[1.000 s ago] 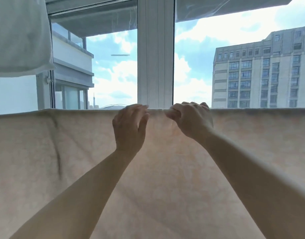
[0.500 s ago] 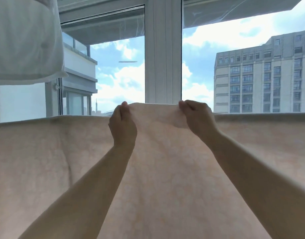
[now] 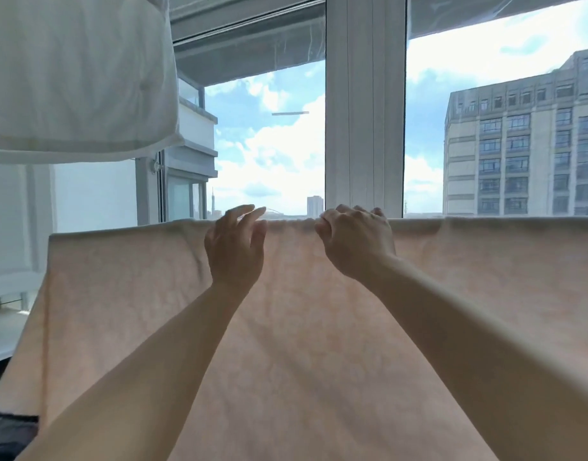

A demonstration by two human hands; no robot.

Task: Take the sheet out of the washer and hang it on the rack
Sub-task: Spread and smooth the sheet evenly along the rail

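Since half a second ago the lifted bulge of sheet between my hands has dropped back level along the top fold, and more of its left end is showing. It drapes wide over a rack bar I cannot see, hanging down toward me. Above and left of my grip hangs a white cloth; straight behind it stands the window post. My right hand curls over the fold, apparently pinching it. My left hand has relaxed, fingers spread and touching the edge. Risk, as I judge it: a one-sided tug could drag the cloth unevenly and slide it off.
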